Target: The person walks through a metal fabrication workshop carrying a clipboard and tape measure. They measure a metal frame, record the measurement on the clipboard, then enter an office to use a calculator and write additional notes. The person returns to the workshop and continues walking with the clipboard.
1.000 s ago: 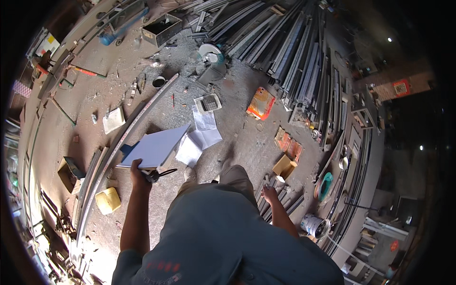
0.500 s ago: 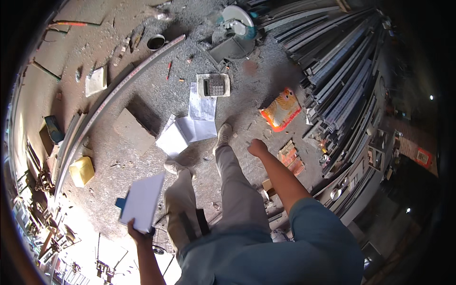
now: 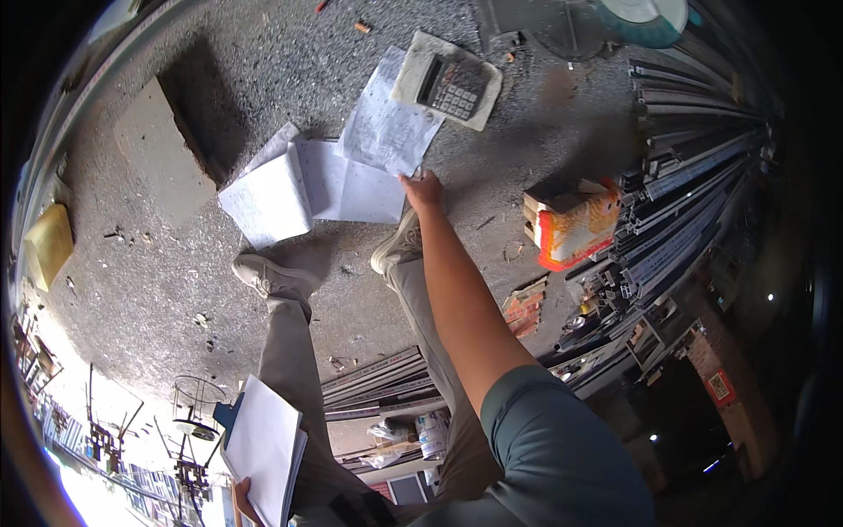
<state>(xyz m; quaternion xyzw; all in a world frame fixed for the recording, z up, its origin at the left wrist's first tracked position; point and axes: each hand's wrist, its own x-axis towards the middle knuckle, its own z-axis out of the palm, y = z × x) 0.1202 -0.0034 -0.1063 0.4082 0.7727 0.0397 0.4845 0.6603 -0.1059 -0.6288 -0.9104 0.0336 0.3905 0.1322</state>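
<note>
Low at the left, my left hand grips a blue clipboard with white sheets on it. My right arm reaches down to the floor. The fingers of my right hand are closed at the lower corner of a printed sheet; whether they pinch the paper or a small thing is too small to tell. That sheet overlaps an open spread of paper and a folded white stack. A calculator rests on a pale square slab, which lies on the sheet's upper end.
A flat grey board lies at the left, with a yellow block beyond it. At the right stand an orange and white bag and many long metal profiles. A cutting saw shows at the top edge.
I have bent lower, so the floor things look larger. My right hand has reached to the printed sheet's corner. The clipboard has moved lower in view, still in my left hand.
</note>
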